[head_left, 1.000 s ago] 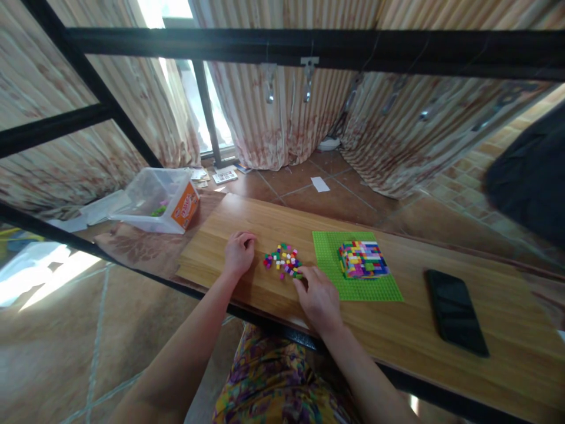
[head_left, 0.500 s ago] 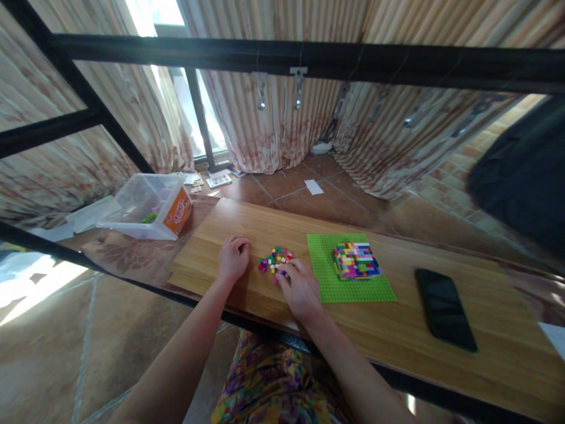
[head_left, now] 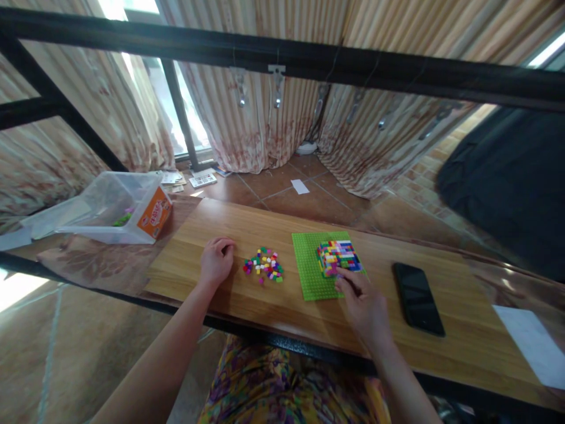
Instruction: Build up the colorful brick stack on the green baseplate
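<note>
On the wooden board, my left hand (head_left: 217, 260) rests with its fingers curled in, left of a loose pile of small coloured toy bricks (head_left: 265, 263). A block of multicoloured bricks (head_left: 338, 254) stands on the green studded baseplate (head_left: 311, 282). My right hand (head_left: 366, 303) reaches over the baseplate's lower right corner. Its thumb and forefinger are pinched at the near side of the block, around a small toy brick that is mostly hidden by the fingertips.
A black phone (head_left: 418, 299) lies right of the baseplate, with white paper (head_left: 532, 341) farther right. At the left stands a clear plastic bin (head_left: 106, 232) with an orange label and green pieces inside. A dark metal bar (head_left: 300, 56) crosses above the board.
My right hand has moved right, from the loose brick pile to the brick block on the baseplate. My left hand stays resting on the board. The view has shifted to the right.
</note>
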Available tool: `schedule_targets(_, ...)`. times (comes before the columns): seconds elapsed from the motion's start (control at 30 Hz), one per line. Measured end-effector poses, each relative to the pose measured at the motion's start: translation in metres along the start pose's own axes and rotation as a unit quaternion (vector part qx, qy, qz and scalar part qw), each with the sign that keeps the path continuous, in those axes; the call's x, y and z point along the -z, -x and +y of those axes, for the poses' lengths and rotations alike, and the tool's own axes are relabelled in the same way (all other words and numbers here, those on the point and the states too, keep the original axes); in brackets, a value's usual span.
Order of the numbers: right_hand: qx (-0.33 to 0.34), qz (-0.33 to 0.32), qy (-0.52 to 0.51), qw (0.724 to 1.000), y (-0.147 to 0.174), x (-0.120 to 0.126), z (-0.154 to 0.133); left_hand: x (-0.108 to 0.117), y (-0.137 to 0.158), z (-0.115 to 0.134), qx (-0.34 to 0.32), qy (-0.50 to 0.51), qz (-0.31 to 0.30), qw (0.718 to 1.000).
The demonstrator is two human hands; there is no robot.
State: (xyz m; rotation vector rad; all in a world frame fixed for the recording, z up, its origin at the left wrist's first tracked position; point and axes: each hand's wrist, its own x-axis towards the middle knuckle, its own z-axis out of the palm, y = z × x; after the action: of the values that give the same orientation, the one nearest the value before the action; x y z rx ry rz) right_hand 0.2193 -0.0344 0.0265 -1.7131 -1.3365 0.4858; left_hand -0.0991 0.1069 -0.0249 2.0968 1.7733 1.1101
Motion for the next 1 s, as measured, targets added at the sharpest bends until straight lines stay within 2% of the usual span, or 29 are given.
schedule_targets(0.13, 0.048, 0.032, 0.108, 0.992, -0.017, 0.011, 0.002, 0.001, 0.0, 0.001, 0.009, -0.004, -0.001, 1.0)
schedule_targets(0.3, 0.02, 0.015, 0.196, 0.98, -0.033, 0.005, -0.001, 0.0, 0.0, 0.0, 0.004, -0.003, -0.003, 1.0)
schedule_targets(0.43, 0.035, 0.023, 0.253, 0.967, -0.035, 0.001, -0.001, 0.0, 0.0, 0.0, 0.003, -0.003, -0.003, 1.0)
schedule_targets(0.73, 0.066, 0.077, 0.261, 0.96, -0.031, -0.006, 0.004, 0.002, 0.001, 0.003, 0.007, 0.0, -0.007, 1.0)
schedule_targets(1.0, 0.168, 0.102, 0.292, 0.936, -0.017, -0.01, 0.021, 0.002, 0.0, 0.003, 0.007, -0.002, -0.01, 1.0)
